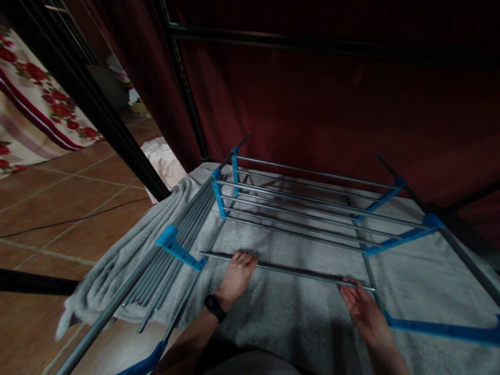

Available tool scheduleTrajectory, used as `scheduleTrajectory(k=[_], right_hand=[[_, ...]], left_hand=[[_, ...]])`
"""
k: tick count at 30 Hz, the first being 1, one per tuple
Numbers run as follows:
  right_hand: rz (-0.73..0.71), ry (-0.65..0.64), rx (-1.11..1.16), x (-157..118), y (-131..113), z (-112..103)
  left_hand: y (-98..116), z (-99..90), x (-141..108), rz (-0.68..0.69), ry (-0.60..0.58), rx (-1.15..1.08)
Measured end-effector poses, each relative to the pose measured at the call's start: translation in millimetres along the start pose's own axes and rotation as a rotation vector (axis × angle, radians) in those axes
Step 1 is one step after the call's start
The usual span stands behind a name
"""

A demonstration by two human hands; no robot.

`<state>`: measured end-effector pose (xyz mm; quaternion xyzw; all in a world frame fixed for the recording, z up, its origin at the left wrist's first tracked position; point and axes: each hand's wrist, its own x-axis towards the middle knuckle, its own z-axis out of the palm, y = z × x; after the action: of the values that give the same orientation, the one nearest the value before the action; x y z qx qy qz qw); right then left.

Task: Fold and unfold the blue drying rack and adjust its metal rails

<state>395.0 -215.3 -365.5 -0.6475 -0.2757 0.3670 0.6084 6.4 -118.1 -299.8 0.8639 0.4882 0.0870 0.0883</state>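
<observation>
A grey metal tube (297, 269) lies crosswise in front of me, held in both hands. My left hand (240, 272), with a dark band on the wrist, is closed over it towards its left end. Near the right end, the fingers of my right hand (361, 307) are closed on the same tube. Its two ends lie close to the side rails of a partly built rack with blue plastic brackets (182, 250). Several thin crossbars (297, 195) span the rack beyond my hands. Another blue bracket (441, 330) is at the lower right.
Several loose tubes (172, 260) lie side by side at the left on a grey blanket (117, 265). A black metal post (97, 109) rises on the left, before a tiled floor (94, 182). Dark red cloth (312, 104) hangs behind the rack.
</observation>
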Motion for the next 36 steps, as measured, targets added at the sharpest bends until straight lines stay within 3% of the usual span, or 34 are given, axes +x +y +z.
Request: scheduleTrajectory(k=[3, 7, 16, 21, 28, 36], right_hand=[[0.159, 0.001, 0.17, 3.5, 1.5, -0.4], [0.118, 0.016, 0.177, -3.0, -3.0, 7.0], [0.168, 0.117, 0.348, -14.2, -22.7, 27.9], [0.198, 0.114, 0.35, -24.4, -27.3, 29.1], [0.267, 0.12, 0.423, -40.2, -33.5, 28.6], [0.332, 0.188, 0.518, -52.2, -29.7, 20.6]], left_hand=[[-2.6, 1.2, 0.5, 0.028, -0.007, -0.003], [-10.2, 3.8, 0.2, 0.069, -0.004, -0.015], [-28.6, 17.6, 8.2, 0.148, 0.1, -0.073], [-32.6, 27.3, 9.8, 0.198, 0.195, -0.081], [-41.0, 24.3, 12.3, 0.246, 0.228, -0.107], [-34.3, 19.2, 11.3, 0.27, 0.167, -0.174]])
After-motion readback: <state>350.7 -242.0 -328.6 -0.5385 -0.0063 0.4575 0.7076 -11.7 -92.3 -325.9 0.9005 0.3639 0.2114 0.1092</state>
